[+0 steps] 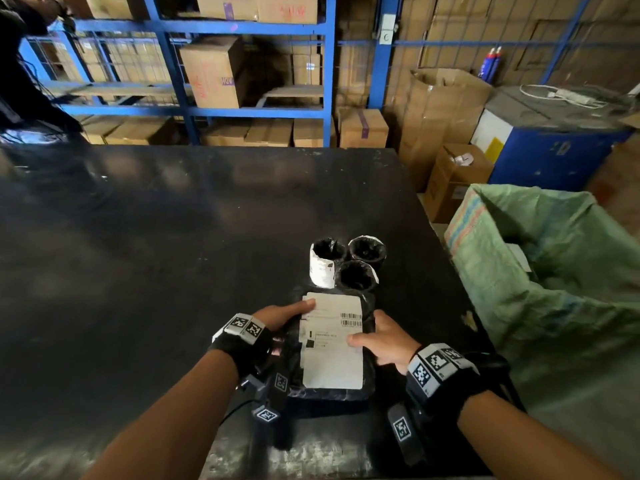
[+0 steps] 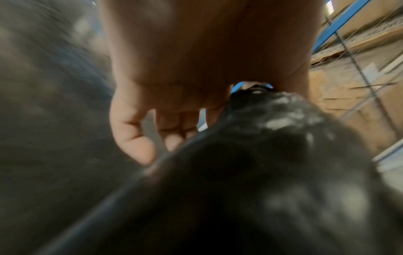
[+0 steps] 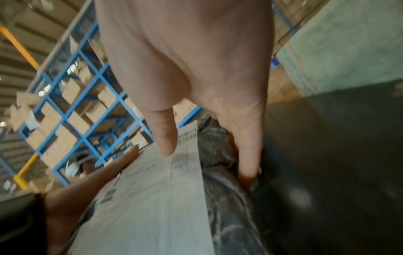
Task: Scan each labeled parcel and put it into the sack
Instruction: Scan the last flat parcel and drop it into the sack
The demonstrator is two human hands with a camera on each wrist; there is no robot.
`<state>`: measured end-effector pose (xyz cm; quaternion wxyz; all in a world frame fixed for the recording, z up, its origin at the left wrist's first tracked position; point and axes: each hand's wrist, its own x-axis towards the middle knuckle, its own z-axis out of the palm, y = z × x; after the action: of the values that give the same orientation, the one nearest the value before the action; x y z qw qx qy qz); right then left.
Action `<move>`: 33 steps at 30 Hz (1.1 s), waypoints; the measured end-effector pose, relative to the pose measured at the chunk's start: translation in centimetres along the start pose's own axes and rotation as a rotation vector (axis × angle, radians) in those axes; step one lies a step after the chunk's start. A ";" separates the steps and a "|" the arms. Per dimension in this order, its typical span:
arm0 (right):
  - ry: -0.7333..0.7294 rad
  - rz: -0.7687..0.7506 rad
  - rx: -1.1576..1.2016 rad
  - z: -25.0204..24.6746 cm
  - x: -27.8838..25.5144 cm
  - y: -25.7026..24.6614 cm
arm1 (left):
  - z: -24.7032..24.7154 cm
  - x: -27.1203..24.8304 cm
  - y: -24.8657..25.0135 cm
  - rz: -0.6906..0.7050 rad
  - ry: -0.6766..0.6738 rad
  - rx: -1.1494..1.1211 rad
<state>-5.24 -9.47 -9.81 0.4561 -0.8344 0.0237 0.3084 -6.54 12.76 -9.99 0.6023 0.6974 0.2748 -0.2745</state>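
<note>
A flat black plastic-wrapped parcel (image 1: 332,393) with a large white shipping label (image 1: 334,341) lies near the front of the black table (image 1: 173,254). My left hand (image 1: 282,315) grips its left edge, thumb on the label's top corner. My right hand (image 1: 384,337) grips the right edge, thumb on the label (image 3: 152,198) and fingers (image 3: 246,155) down the parcel's side (image 3: 220,189). The left wrist view shows my left hand's fingers (image 2: 139,138) curled under the black wrap (image 2: 250,163). Just beyond stand three black cylindrical parcels (image 1: 346,261) with white labels. The green woven sack (image 1: 554,271) stands open at the table's right.
Blue metal shelving (image 1: 242,26) stacked with cardboard boxes lines the back. Open cartons (image 1: 446,109) and a blue cabinet (image 1: 554,150) stand behind the sack. A person in dark clothes (image 1: 20,74) is at the far left corner of the table.
</note>
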 end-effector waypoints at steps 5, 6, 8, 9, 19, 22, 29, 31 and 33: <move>0.069 -0.004 0.141 -5.2 -1.3 -0.7 | 3.1 0.0 4.8 0.097 -0.164 -0.041; 0.101 -0.013 0.156 -6.1 -1.7 -0.8 | 3.9 0.0 5.6 0.119 -0.186 -0.072; 0.179 -0.016 0.156 -8.1 -2.5 -1.0 | 5.7 0.0 7.2 0.185 -0.228 -0.088; 0.220 -0.009 0.151 -9.1 -2.9 -1.1 | 6.7 -0.1 8.0 0.218 -0.270 -0.091; 0.594 0.068 0.077 -17.4 -6.4 4.8 | 13.3 1.5 11.9 0.379 -0.315 -0.185; 0.560 0.209 -0.105 -18.1 -6.7 9.0 | 13.4 2.4 12.1 0.403 -0.247 -0.187; 0.294 0.392 -0.031 -15.7 -5.3 15.4 | 12.5 2.5 11.8 0.428 -0.167 -0.237; 0.223 0.369 -0.038 -15.0 -4.5 16.5 | 12.2 2.3 11.6 0.438 -0.149 -0.245; 0.175 0.354 -0.009 -14.1 -3.6 17.1 | 11.7 2.5 11.3 0.449 -0.126 -0.256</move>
<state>-6.73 -31.22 -15.11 0.3873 -0.8428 0.2082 0.3104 2.69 -0.15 -5.41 0.7472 0.6407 0.1075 -0.1401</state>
